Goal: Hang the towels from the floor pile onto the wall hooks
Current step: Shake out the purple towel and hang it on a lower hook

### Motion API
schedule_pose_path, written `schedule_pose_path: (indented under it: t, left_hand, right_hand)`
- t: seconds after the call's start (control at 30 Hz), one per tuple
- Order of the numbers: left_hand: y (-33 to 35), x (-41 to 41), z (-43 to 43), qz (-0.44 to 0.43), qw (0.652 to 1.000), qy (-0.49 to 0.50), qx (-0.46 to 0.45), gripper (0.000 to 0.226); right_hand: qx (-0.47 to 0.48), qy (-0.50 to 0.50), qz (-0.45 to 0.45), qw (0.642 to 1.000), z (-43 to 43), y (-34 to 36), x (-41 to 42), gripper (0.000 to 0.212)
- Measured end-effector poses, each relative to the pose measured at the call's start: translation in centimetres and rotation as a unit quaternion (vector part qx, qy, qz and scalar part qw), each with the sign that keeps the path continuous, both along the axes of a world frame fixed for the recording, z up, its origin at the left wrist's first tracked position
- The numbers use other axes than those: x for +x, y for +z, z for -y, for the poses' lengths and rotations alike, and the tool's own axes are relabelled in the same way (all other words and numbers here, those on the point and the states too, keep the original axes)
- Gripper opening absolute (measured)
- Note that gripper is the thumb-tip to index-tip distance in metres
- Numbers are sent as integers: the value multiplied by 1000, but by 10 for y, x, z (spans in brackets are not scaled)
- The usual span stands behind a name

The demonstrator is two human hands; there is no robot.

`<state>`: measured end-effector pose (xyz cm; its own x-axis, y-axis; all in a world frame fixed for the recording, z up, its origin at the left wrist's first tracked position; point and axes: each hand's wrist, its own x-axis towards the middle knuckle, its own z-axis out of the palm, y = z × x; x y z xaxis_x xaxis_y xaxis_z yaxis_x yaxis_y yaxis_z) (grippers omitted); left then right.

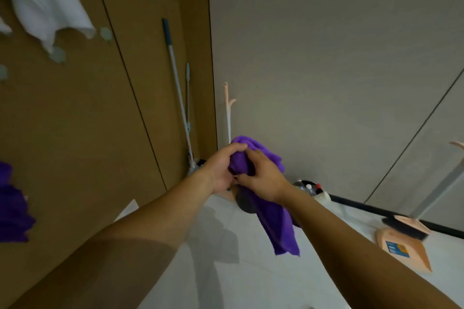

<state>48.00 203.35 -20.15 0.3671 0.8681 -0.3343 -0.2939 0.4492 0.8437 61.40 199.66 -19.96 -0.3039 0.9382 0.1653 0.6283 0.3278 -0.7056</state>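
1. So, both hands are on the purple towel (278, 223), which is held up in the air in front of the corner where the brown wall (75, 120) meets the grey wall (326, 57), well above the floor (251, 281).
2. The left hand (221, 170) has its fingers curled over the bunched-up top of the towel. The right hand (263, 178) is clamped on the cloth right next to it, thumb and fingers closed on the fabric. The two hands are pretty much touching.
3. The towel's long axis runs from the wadded lump at the top, down and slightly to the right. The loose end hangs below the right wrist with its corner pointing at the floor.
4. The middle of the towel is covered by the hands, so I can't tell how it's folded in there. There's a dark round thing (244, 204) behind the hanging part, too hidden to make out.
5. A white towel (47, 5) hangs on the brown wall at the upper left, cut off by the top edge. Pale round hooks (58, 54) sit just below it.
6. Another purple cloth (12, 211) pokes in at the left edge, mostly out of frame and blurry.
7. Mop handles (175, 75) lean in the corner. A dustpan (401, 251) with a brush (404, 229) sits on the floor at the right.
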Motion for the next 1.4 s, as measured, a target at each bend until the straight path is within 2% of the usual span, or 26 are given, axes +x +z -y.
schedule_pose_path:
  t: [0.07,0.13,0.17,0.23,0.27,0.33,0.43,0.53,0.63,0.73,0.77,0.87,0.97,1.1,1.13,1.2,1.23,1.3,1.4]
  left_hand:
    - [4,-2,6,25,999,45,-1,20]
    - [9,-2,8,44,994,95,6,22]
    - [13,-2,10,55,992,115,15,24]
    - [22,-5,13,79,986,137,45,24]
    - [28,-9,15,85,985,138,61,23]
    - [41,-22,21,89,986,120,77,21]
    - [59,-44,28,67,994,33,78,30]
    - [69,-70,36,2,997,-32,77,37]
    - [72,-105,44,-92,990,-38,96,53]
    - [69,-141,55,-162,984,-23,68,52]
    - [68,-152,59,-164,984,-13,62,49]
    - [68,-175,73,-163,985,37,49,41]
    - [65,-202,89,-247,968,43,32,31]
    - [54,-251,109,-380,923,56,-17,16]
    - [52,-263,113,-402,913,70,-25,12]
    - [48,-285,121,-444,890,94,-38,4]
    - [45,-294,125,-447,887,107,-45,4]
    - [41,-310,129,-407,901,142,-56,19]
    - [42,-319,132,-304,917,248,-68,24]
  right_hand:
    - [-46,24,-81,995,6,2,7,39]
    - [-66,-56,-228,970,7,4,13,22]
    - [-54,-115,-264,956,4,6,15,21]
    - [-42,-196,-228,953,-3,8,17,23]
    - [-59,-202,-206,956,-4,10,15,24]
    - [-116,-160,-223,955,-4,13,9,30]
    - [-228,-82,-331,912,2,25,-12,39]
    - [-256,-28,-388,885,11,39,-35,44]
    - [-258,-1,-384,887,17,54,-53,55]
    - [-314,51,-402,858,21,64,-65,66]
    - [-326,68,-397,855,24,66,-70,61]
    - [-339,110,-325,876,35,69,-85,36]
    - [-311,66,-380,869,34,80,-98,23]
    - [-272,-3,-509,817,27,94,-108,34]
    - [-273,-9,-514,813,28,93,-111,35]
    - [-275,-39,-481,832,33,88,-119,32]
    - [-268,-67,-456,846,35,85,-122,31]
    - [-248,-123,-410,869,37,80,-125,33]
    - [-226,-167,-395,874,33,82,-121,32]
